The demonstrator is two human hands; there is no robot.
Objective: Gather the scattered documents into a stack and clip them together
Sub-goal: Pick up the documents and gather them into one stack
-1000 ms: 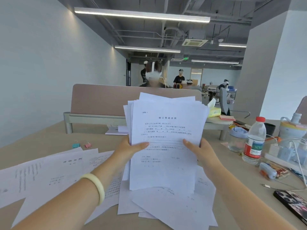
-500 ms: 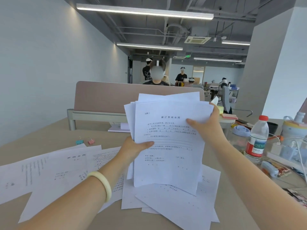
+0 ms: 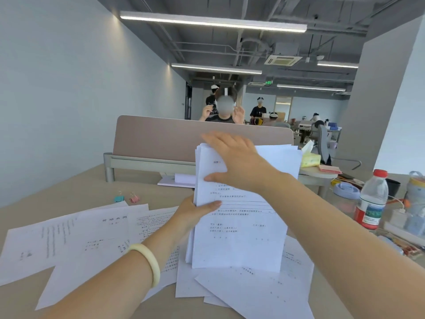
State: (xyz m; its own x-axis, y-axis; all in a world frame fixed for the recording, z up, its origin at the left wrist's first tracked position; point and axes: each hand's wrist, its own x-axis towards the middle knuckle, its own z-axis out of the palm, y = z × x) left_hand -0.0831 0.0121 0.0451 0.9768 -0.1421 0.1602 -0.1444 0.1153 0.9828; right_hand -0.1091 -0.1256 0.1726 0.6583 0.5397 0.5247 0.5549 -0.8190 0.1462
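Observation:
A stack of white printed documents (image 3: 241, 231) stands upright on its bottom edge on the desk. My left hand (image 3: 195, 215) grips the stack's left edge, thumb on the front sheet. My right hand (image 3: 236, 160) lies flat over the stack's top left corner, fingers spread across the top edge. More loose sheets (image 3: 92, 238) lie spread to the left, and others (image 3: 264, 291) lie under and in front of the stack. Two small binder clips, one teal (image 3: 119, 198) and one pink (image 3: 134, 198), rest on the desk behind the left sheets.
A desk divider (image 3: 161, 139) runs across the back. To the right stand a water bottle (image 3: 372, 199), a tissue pack (image 3: 310, 158), jars and cables. A person sits behind the divider; others are farther back.
My right hand has climbed from the stack's right edge to its top and across to the top left corner. The sheets look more squared. My left hand keeps its grip.

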